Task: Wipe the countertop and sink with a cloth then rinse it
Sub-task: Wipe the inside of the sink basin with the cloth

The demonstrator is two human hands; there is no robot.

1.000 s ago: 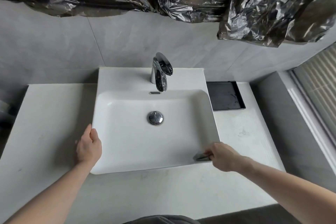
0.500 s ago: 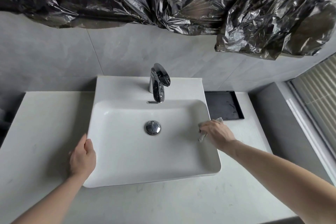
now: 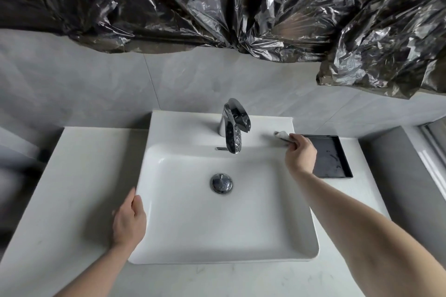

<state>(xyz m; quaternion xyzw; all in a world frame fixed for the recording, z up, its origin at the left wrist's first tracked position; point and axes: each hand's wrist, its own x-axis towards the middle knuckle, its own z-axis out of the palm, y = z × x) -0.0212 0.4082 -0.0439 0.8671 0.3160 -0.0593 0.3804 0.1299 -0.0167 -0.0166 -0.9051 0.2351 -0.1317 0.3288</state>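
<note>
A right hand (image 3: 300,153) grips a small pale cloth (image 3: 282,135) against the sink's (image 3: 183,255) back ledge.
The cloth juts past curled fingers, between the chrome faucet (image 3: 233,125) and a black tray (image 3: 334,157); the left hand (image 3: 129,220) lies flat on the sink's left rim.

No text, label, brand, number or sign can be read anywhere in the head view.
</note>
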